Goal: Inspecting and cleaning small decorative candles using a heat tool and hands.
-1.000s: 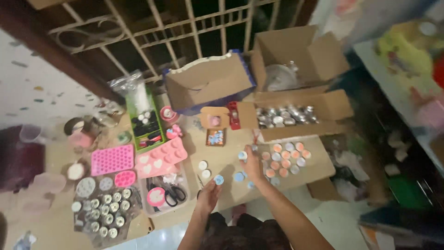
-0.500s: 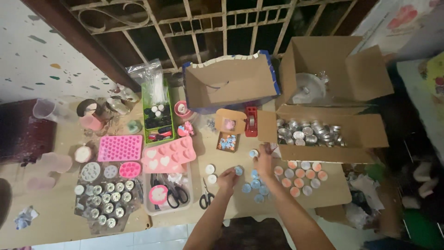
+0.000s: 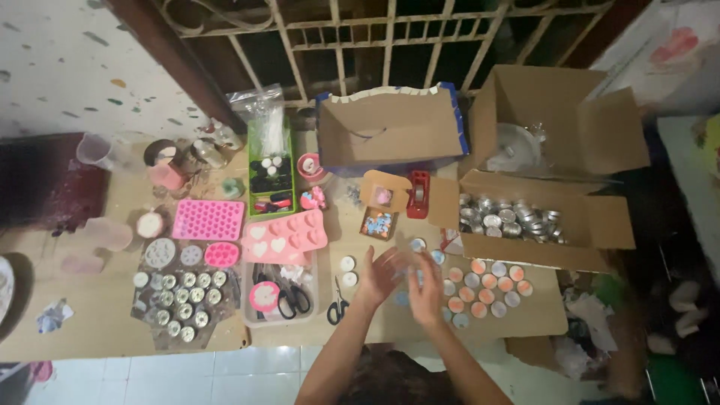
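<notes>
- Left hand (image 3: 379, 274) and right hand (image 3: 425, 291) meet over the worktop (image 3: 97, 315), just below centre; both blurred.
- Left hand grip: fingers spread, looks open, nothing seen held. Right hand grip: cannot tell, blur hides the fingers.
- Nearest things: small round tins (image 3: 486, 287) w/ orange and pale fill, in rows just right of the right hand, on a flat cardboard sheet (image 3: 551, 315). A couple of loose tins just above the hands.
- Two white round lids (image 3: 347, 271) just left of the left hand; small black-handled scissors (image 3: 337, 309) below them.
- Open box of empty metal cups (image 3: 510, 216) above the tin rows, well apart from the hands.
- Big cardboard box (image 3: 551, 124) top right w/ clear stuff inside; another cardboard box (image 3: 390, 133) top centre.
- Pink heart mould (image 3: 285, 236) left of the hands; pink dotted mould (image 3: 208, 219) further left; small pink round mould (image 3: 221, 254) below it.
- Grey tray (image 3: 319, 289) under the heart mould holds bigger scissors (image 3: 292, 296) and a pink round piece.
- Green tray (image 3: 270, 176) w/ small bottles above the moulds.
- Batch of small white-filled cups (image 3: 184, 300) on a dark sheet, far left.
- Red tape dispenser (image 3: 418, 193) above the hands, beside a small open carton (image 3: 379, 210).
</notes>
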